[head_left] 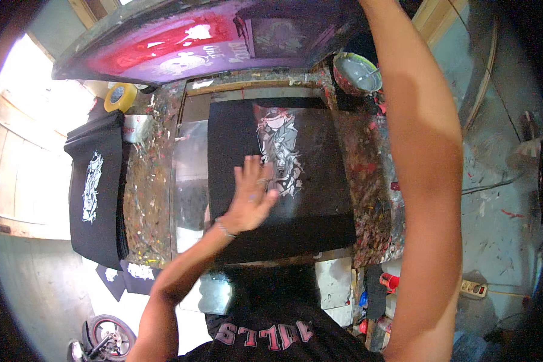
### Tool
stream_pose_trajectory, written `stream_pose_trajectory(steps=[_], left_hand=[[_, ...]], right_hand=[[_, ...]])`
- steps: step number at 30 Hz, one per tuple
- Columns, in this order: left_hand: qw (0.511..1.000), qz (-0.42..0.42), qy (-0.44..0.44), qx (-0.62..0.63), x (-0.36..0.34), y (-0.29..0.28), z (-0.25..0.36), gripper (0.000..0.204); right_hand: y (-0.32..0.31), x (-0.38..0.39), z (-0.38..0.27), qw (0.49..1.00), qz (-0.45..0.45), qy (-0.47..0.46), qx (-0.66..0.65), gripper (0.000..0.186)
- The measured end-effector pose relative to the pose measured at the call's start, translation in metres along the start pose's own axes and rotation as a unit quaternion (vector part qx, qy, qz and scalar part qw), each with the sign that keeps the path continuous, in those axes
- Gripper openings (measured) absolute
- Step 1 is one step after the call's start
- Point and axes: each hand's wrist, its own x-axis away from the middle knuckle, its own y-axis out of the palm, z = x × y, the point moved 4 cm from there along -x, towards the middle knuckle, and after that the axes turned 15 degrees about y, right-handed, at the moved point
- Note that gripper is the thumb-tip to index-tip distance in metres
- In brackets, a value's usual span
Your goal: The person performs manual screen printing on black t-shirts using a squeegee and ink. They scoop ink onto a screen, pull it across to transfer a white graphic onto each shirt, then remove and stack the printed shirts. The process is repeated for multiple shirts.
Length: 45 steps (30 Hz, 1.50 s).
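Note:
A black fabric panel (229, 133) lies flat on the work board, with a grey and white printed design (279, 148) near its middle. Over the design and the panel's right part is a glossier, brownish area, perhaps a see-through sheet; I cannot tell for sure. My left hand (250, 196), slightly blurred, is spread with fingers apart at the left side of the design. Whether it touches the fabric is unclear. My right arm reaches up past the top edge, its hand out of the picture. A raised printing screen (163, 54) with red and purple areas tilts above the board's far side.
To the left hangs a stack of black printed panels (102, 187), with a yellow tape roll (120, 98) behind it. A bowl of pale paint (357, 73) stands at the far right of the paint-stained table (148, 187). A power strip (473, 289) is at lower right, a motorcycle wheel (111, 338) at lower left.

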Motion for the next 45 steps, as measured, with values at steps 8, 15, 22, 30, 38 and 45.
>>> stream_pose_trajectory(steps=[8,15,22,30,38,45], left_hand=[[0.759,0.193,-0.025,0.622,-0.162,-0.052,0.133,0.087],[0.957,0.075,-0.054,-0.275,-0.033,-0.267,0.041,0.082],[0.985,0.012,-0.023,-0.171,0.061,-0.110,0.020,0.056],[0.993,0.003,-0.056,-0.104,0.070,-0.084,0.008,0.063],[0.994,0.021,-0.046,-0.097,0.074,-0.080,0.002,0.062],[0.993,0.038,-0.046,-0.097,0.071,-0.081,0.002,0.062]], right_hand=[[-0.011,0.066,-0.020,0.997,-0.068,0.013,0.030,0.077],[0.037,0.224,-0.002,0.987,0.128,-0.080,0.055,0.069],[0.121,0.410,0.037,0.997,-0.021,-0.074,-0.023,0.062],[0.135,0.428,0.041,0.986,-0.151,-0.061,0.027,0.032],[0.154,0.329,0.045,0.963,-0.254,-0.043,0.077,0.025],[0.158,0.326,0.052,0.959,-0.279,-0.025,0.049,0.025]])
